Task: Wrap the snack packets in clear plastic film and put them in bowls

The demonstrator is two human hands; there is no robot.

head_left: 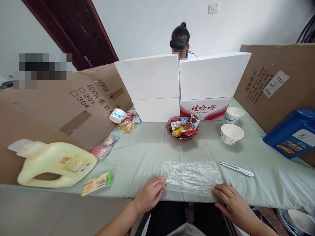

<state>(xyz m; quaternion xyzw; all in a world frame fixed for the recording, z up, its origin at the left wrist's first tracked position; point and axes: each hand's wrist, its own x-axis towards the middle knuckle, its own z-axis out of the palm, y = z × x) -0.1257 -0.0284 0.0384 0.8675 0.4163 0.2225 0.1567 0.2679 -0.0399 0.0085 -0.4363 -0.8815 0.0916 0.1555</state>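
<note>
A clear, crinkled plastic bag (192, 177) lies flat near the table's front edge. My left hand (152, 193) is closed at the bag's left edge, its fingers curled together over the plastic. At the lower right corner, my right hand (230, 200) rests its outstretched fingertips on the bag, the thumb apart and lower. A white utility knife (236, 169) lies just beyond my right hand. Behind the bag stands a reddish glass bowl (180, 137) heaped with small wrapped snacks (183, 127).
White boxes (155, 82) form a wall at the back, with a person (180, 42) behind. Cardboard panels (275, 85) flank the table. Paper bowls (231, 134) and a blue bottle (292, 134) stand right; a yellow jug (59, 164), snack packets (129, 123) and a green-edged packet (95, 184) lie left.
</note>
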